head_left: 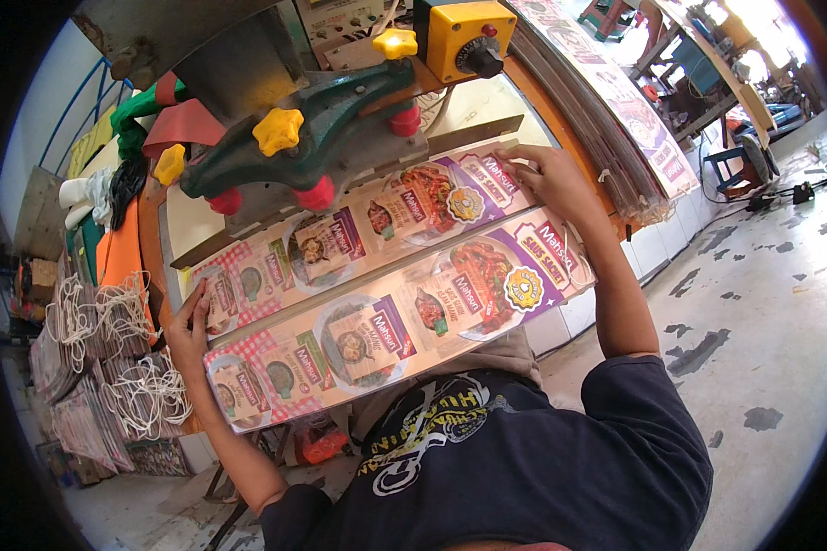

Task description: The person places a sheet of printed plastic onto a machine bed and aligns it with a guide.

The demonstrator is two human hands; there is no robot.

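1. Glossy printed sheets, 2 long strips (404, 303) showing food pictures on purple, red-checked and pale panels, lie side by side across the counter (186, 230), running from near left to far right.
2. Left hand (188, 335) rests at the left end of the strips, fingers (198, 296) narrow and pressed flat against the edge of the far strip; no grip closes around it.
3. Right hand (553, 180) lies on the right end of the far strip, fingers (515, 156) spread a little and flat on the print, touching it rather than clasping it.
4. Green cast-metal press (312, 129) stands just beyond the strips, with yellow star knobs (277, 130) and red round feet (314, 195); its base overlaps the far strip's far edge.
5. Yellow control box (464, 37) with a black dial sits at the far side, to the right of the press.
6. Stack of more printed sheets (606, 110) leans at the far right, just beyond the right hand.
7. Piles of finished paper bags with white cord handles (124, 367) stand on the floor at the near left; what is inside them cannot be told.
8. Coloured sheets of orange, green and red (119, 248) are heaped at the far left.
9. Grey concrete floor (763, 303) with dark patches spreads to the right, where a blue stool (728, 165) stands well apart.
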